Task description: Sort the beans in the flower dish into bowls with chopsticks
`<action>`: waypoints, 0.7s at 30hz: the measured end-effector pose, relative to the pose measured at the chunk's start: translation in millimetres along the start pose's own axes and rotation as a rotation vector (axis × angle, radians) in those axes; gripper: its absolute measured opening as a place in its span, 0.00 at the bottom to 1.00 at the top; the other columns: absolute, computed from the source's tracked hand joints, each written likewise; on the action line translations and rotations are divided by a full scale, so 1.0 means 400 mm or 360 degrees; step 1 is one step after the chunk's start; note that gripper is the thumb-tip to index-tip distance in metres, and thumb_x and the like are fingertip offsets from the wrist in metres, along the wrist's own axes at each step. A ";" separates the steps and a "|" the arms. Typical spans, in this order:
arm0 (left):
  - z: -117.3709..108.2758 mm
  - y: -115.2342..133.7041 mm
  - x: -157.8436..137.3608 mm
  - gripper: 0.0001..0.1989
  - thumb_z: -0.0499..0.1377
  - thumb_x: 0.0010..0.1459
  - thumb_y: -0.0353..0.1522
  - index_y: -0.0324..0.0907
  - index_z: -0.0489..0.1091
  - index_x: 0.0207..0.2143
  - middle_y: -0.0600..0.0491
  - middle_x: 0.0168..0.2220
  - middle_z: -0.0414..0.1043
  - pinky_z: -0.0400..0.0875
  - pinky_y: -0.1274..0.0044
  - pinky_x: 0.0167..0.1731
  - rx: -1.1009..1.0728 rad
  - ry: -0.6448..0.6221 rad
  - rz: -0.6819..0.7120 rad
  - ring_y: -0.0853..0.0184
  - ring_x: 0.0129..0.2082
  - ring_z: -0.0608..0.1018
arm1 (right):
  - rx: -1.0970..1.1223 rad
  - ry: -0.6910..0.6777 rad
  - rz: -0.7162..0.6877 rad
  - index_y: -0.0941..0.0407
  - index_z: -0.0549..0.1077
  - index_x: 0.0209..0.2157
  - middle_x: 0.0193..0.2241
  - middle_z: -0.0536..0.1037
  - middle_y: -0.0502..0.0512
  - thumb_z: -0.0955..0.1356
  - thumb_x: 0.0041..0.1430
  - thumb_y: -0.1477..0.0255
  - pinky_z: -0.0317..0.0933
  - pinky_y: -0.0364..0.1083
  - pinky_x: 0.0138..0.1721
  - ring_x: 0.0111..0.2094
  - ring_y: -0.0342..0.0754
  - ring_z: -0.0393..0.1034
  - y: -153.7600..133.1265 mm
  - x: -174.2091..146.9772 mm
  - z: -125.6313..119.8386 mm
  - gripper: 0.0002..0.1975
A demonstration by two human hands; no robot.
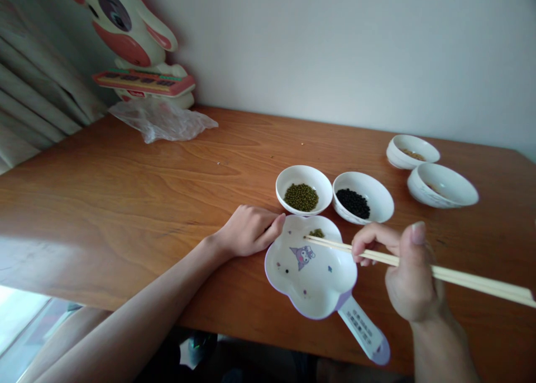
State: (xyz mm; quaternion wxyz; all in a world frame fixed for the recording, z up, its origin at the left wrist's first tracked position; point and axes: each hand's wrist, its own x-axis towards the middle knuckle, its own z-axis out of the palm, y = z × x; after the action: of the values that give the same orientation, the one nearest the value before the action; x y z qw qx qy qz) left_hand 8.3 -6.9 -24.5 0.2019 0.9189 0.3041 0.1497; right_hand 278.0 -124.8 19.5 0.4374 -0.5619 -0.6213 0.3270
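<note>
A white flower-shaped dish (320,274) with a lilac rim, a cartoon print and a handle lies near the table's front edge. My left hand (255,231) is closed at its left rim, thumb against the edge and the other fingers mostly hidden. My right hand (404,266) is closed around a pair of light chopsticks (460,277). Their tips touch down in the dish beside a small heap of green beans (317,233). Just behind the dish stand a white bowl of green beans (301,197) and a white bowl of black beans (354,203).
Two more white bowls, a rear one (397,155) and a nearer one (444,190), stand at the right with some light-brown contents. At the back left, a crumpled plastic bag (163,120) lies before a cow-shaped toy keyboard (142,81). A wall rises behind the wooden table (167,187).
</note>
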 end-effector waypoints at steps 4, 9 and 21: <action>0.000 0.000 -0.001 0.25 0.42 0.76 0.39 0.41 0.63 0.26 0.54 0.25 0.72 0.52 0.74 0.27 0.0006 -0.0001 -0.0013 0.71 0.23 0.65 | 0.0046 0.0082 0.0016 0.53 0.76 0.24 0.22 0.75 0.56 0.45 0.71 0.44 0.60 0.49 0.27 0.25 0.50 0.67 -0.008 0.000 -0.015 0.42; 0.000 0.003 -0.001 0.26 0.42 0.76 0.39 0.41 0.63 0.25 0.54 0.24 0.71 0.52 0.74 0.27 -0.0008 0.0001 -0.0002 0.71 0.22 0.64 | 0.0127 0.0147 -0.0008 0.52 0.76 0.24 0.22 0.75 0.57 0.45 0.69 0.42 0.59 0.50 0.28 0.26 0.52 0.67 -0.036 0.016 -0.024 0.43; 0.000 0.000 -0.002 0.25 0.42 0.76 0.39 0.41 0.64 0.26 0.54 0.26 0.74 0.52 0.74 0.27 0.0022 -0.0006 -0.0014 0.71 0.24 0.68 | 0.0001 -0.0120 0.0152 0.53 0.74 0.26 0.23 0.73 0.55 0.42 0.66 0.40 0.59 0.50 0.30 0.26 0.49 0.66 -0.002 0.028 0.007 0.44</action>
State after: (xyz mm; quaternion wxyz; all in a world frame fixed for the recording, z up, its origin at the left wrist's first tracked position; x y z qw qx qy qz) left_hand 7.7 -7.5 -24.7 0.1969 0.9191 0.3089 0.1450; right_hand 275.3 -113.7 21.2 0.3979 -0.5780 -0.6097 0.3686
